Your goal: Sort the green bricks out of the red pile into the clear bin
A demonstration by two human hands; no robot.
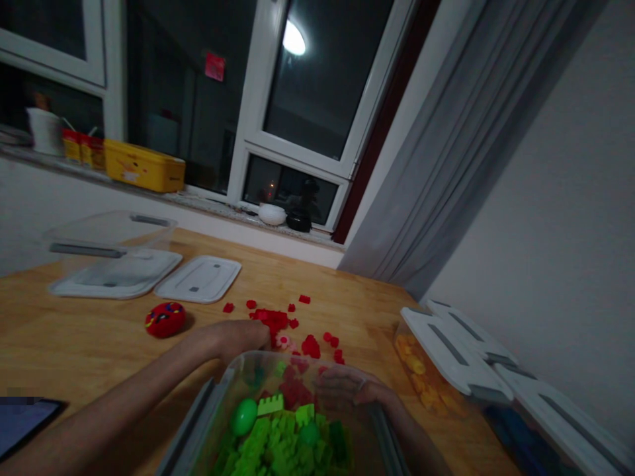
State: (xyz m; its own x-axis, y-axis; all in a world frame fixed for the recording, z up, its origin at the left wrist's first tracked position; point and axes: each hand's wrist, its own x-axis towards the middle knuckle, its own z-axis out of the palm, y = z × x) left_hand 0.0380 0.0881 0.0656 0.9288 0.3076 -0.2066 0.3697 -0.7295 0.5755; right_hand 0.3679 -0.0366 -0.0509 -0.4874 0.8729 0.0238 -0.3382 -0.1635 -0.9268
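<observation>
A clear plastic bin stands close in front of me, holding green building blocks and a green egg-shaped piece. Beyond its far wall, red building blocks lie scattered on the wooden table. My left hand reaches around the bin's left side, at the edge of the red pieces; its fingers are mostly hidden. Around the right side comes my right hand, partly seen through the bin's wall, fingers stretched out and together beside the red blocks. A pink flower piece lies between the hands.
A red round object sits at left, near two white lids and a clear bin. Lidded bins line the right side, one with orange pieces. A dark-screened tablet lies at lower left. Windows and a grey curtain stand behind.
</observation>
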